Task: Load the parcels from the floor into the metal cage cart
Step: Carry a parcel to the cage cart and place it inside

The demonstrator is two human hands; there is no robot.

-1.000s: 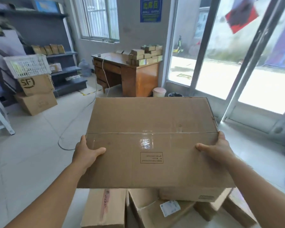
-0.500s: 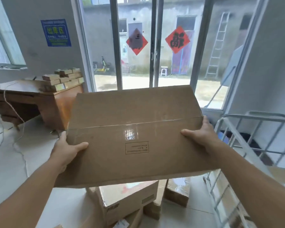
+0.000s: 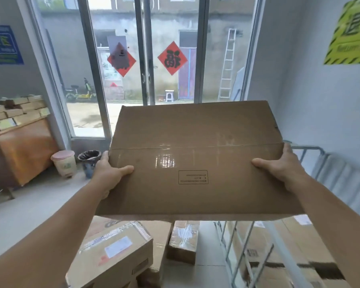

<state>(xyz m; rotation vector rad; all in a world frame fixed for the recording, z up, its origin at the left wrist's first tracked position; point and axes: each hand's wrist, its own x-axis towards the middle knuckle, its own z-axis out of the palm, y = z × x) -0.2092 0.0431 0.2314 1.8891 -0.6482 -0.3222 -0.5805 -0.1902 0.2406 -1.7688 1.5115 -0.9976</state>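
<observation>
Both hands grip one large flat brown cardboard box (image 3: 195,159) held up in the air: left hand (image 3: 109,173) clasps its left edge, right hand (image 3: 281,169) its right; grey metal cage cart (image 3: 328,175) below right hand

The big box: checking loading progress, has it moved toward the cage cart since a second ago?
Yes. The big box swung right, from facing the wooden desk to beside the cage cart.

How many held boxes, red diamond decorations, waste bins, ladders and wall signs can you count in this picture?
Held box: 1
Red diamond decorations: 2
Waste bins: 2
Ladders: 1
Wall signs: 2
Total: 8
</observation>
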